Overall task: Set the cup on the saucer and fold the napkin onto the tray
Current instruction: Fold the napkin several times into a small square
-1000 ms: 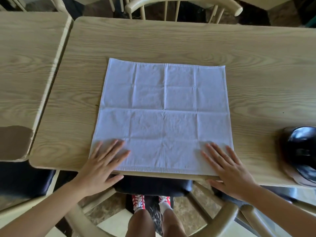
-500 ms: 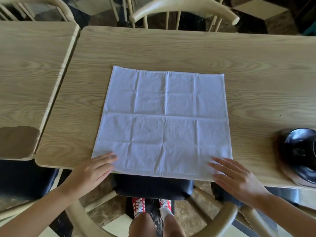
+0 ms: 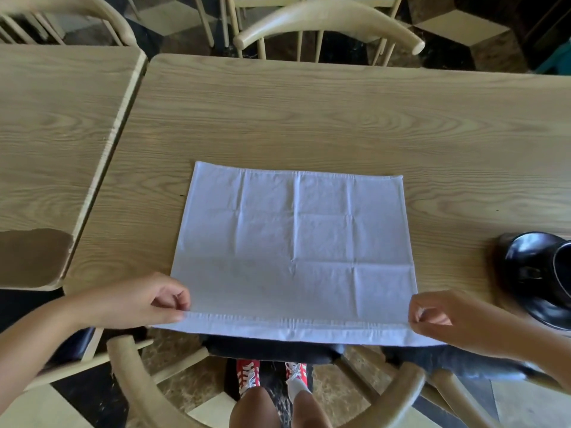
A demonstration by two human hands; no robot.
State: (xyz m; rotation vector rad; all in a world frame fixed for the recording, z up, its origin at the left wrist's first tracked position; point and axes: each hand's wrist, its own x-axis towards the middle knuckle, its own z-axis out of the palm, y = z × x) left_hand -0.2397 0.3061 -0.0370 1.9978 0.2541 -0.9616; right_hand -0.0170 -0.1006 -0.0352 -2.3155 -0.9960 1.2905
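no longer flat on the cloth as a moment ago: left hand and right hand now curled, each pinching a near corner of the napkin between thumb and fingers. near hem lifted off the table and drawn toward the body, past the table's front edge, where before it lay flat just inside that edge. far edge sits closer to the viewer than half a second ago, with more bare wood showing beyond it.

pale blue-white, square, spread out in one layer on the wooden table, marked by a grid of old fold creases; stitched hem visible along the raised near side. a glossy black cup at the right edge of the table, well apart from the cloth, partly cut off by the frame.
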